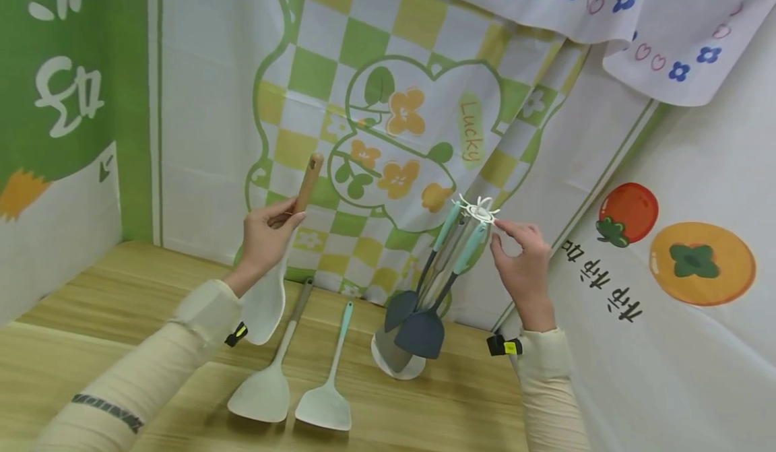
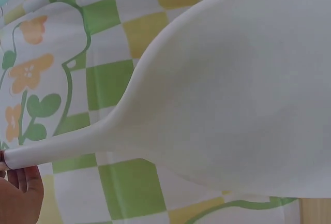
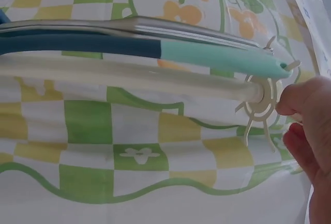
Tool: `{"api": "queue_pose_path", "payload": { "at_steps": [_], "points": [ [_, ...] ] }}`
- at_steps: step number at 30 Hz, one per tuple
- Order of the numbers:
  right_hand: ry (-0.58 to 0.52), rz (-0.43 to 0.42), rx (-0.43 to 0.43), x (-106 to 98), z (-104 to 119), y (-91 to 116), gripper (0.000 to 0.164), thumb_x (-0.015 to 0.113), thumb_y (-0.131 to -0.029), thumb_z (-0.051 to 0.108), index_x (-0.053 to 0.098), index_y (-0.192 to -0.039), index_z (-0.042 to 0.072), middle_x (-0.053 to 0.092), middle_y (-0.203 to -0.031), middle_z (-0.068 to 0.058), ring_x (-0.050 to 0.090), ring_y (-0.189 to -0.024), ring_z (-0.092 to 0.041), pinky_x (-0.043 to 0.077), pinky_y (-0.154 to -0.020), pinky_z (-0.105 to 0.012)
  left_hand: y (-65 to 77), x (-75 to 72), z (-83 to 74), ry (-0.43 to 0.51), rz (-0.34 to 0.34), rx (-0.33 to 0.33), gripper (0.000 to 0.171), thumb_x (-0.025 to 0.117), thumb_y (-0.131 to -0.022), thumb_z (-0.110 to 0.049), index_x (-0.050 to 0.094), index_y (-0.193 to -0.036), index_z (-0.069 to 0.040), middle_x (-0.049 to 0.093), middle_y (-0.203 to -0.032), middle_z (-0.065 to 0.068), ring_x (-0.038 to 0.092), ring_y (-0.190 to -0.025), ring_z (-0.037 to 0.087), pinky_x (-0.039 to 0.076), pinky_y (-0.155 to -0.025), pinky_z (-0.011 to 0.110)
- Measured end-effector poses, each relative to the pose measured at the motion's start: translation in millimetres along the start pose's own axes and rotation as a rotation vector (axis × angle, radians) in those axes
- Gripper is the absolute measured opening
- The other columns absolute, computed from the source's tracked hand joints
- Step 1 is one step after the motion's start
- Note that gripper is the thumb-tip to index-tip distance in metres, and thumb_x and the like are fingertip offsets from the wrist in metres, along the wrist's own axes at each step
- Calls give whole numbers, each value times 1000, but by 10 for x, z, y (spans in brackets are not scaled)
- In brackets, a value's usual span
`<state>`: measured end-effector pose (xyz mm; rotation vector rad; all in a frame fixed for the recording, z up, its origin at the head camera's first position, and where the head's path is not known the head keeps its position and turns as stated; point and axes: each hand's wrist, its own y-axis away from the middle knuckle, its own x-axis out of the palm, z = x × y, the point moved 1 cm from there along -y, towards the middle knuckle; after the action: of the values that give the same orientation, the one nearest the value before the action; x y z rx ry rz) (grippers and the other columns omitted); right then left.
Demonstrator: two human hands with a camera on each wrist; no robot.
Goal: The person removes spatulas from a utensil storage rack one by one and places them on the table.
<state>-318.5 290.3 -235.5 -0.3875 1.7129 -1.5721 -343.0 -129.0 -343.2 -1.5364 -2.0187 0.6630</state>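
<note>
My left hand (image 1: 267, 236) grips a white spatula (image 2: 217, 89) by its wooden handle (image 1: 309, 186), blade hanging down above the table. In the left wrist view the broad blade fills the right side. My right hand (image 1: 524, 256) is at the top of a white utensil rack (image 1: 479, 211), a forefinger touching its hooked ring (image 3: 261, 97), the thumb a little apart below. Hanging from the rack are dark-bladed turners (image 1: 421, 333) with mint handles and a metal-handled utensil (image 3: 139, 26). The rack's round base (image 1: 412, 369) is partly hidden by the blades.
On the wooden table (image 1: 473, 405) lie a pale turner with a grey handle (image 1: 263, 395) and a smaller one with a mint handle (image 1: 324, 405). Behind hangs a checked cloth (image 1: 372, 41). A printed white wall covering (image 1: 667, 371) stands at the right.
</note>
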Motion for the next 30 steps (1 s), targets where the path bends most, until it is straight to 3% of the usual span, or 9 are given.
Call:
{"api": "queue_pose_path", "payload": {
  "at_steps": [4,8,13,18,24,30],
  "points": [
    [9,-16,1,21,-49,-6,31,69,-77,-22,76,-103,-7,74,-107,-21,64,-100,-41,49,-88,-42,30,-131,28,-9,-4,-13,39,70,-94,0,63,-132,5,69,-117,30,64,-86,-6,54,-80,8],
    [52,40,58,37,-82,-23,29,67,-82,-20,74,-108,-9,71,-114,-24,61,-109,-43,49,-93,-52,48,-227,48,-28,-13,-38,40,69,-95,-3,62,-134,3,69,-117,30,64,-86,-6,53,-80,7],
    [65,109,143,68,-93,-28,26,65,-88,-16,72,-112,-11,69,-118,-26,61,-114,-44,50,-97,-54,69,-302,65,-72,-16,-31,38,68,-96,0,61,-133,6,68,-115,32,63,-84,-6,52,-77,6],
    [77,107,184,79,-90,-15,22,65,-90,-14,74,-110,-9,71,-113,-26,62,-109,-45,50,-96,-54,104,-330,78,-91,-13,-47,37,66,-96,3,61,-132,10,68,-115,34,63,-83,-6,52,-77,5],
    [75,72,159,82,-67,-24,21,66,-88,-16,75,-105,-9,73,-105,-25,62,-98,-45,48,-86,-52,162,-360,82,-128,0,-57,37,68,-96,-1,63,-131,7,69,-113,31,62,-82,-6,52,-76,5],
    [61,69,133,98,-74,-34,17,67,-89,-14,76,-103,-9,73,-101,-26,63,-93,-45,46,-88,-54,229,-414,125,-198,-7,-76,36,71,-95,-5,65,-128,7,70,-110,30,61,-76,-7,52,-72,6]
  ]
}}
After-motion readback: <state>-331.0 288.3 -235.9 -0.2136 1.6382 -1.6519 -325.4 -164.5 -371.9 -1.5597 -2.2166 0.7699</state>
